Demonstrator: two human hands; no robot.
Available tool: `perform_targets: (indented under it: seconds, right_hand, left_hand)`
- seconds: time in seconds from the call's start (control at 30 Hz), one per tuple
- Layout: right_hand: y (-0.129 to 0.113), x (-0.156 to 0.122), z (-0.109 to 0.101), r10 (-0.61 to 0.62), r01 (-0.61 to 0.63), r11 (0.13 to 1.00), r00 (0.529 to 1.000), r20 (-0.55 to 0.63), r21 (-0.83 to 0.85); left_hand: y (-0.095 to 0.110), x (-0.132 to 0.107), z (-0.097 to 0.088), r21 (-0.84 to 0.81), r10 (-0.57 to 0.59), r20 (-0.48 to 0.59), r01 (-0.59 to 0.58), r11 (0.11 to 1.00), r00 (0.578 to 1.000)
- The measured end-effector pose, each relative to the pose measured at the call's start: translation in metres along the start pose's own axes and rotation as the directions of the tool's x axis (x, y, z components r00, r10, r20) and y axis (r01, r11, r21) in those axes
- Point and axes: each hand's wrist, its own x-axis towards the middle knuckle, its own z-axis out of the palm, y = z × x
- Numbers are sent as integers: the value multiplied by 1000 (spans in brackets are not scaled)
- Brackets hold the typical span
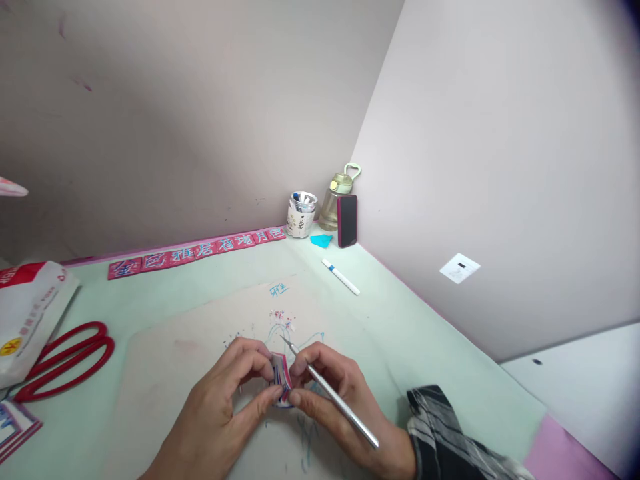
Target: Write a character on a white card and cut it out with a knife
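Observation:
Between my two hands is a small paper piece (280, 373) with red-pink edges and dark blue strokes, bent by the fingers. My left hand (223, 397) is closed, its fingertips and thumb pinching the left side of the piece. On the right side, the thumb and fingertips of my right hand (345, 393) press on it too. That hand also keeps a silver craft knife (340, 403), its blade pointing up and away over the grey-white mat (165, 373). Tiny coloured scraps (283, 319) lie on the mat just beyond the blade.
Red-handled scissors (75, 360) and a white packet (35, 313) lie left. A row of red paper squares (205, 250) with characters runs along the wall. Behind stand a pen cup (301, 223), bottle (329, 210) and phone (347, 221). A white marker (341, 277) lies nearer.

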Motion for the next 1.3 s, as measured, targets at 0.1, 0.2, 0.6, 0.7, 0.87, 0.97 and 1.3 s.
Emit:
perform_targets:
  seconds: [0.1,0.2,0.6,0.7,0.87,0.97,1.3]
  right_hand:
    - [0,0,1,-10,10,1000,1000,7,2]
    - [0,-1,1,-10,10,1000,1000,14,-2]
    - [0,-1,4,0,0,1000,1000,-2,-9]
    - [-1,-3,4,5,-5,1000,1000,0,-21]
    - [-2,-4,4,17,-17,998,1000,-1,-67]
    - [-2,-4,4,8,-8,999,1000,-9,-53]
    - [-5,-3,4,11,-12,1000,999,-34,-23]
  left_hand:
    - [2,0,0,-21,-26,-1,26,999,1000]
    - [2,-1,0,-30,-39,9,39,999,999]
    - [5,-3,2,-13,-27,-29,26,1000,999]
    - [5,-4,1,-10,-45,-29,44,999,999]
    - [5,-5,6,36,30,-46,-29,999,998]
    - [4,-5,10,85,144,-82,-137,987,986]
    - [9,-3,0,13,22,-101,-21,1000,995]
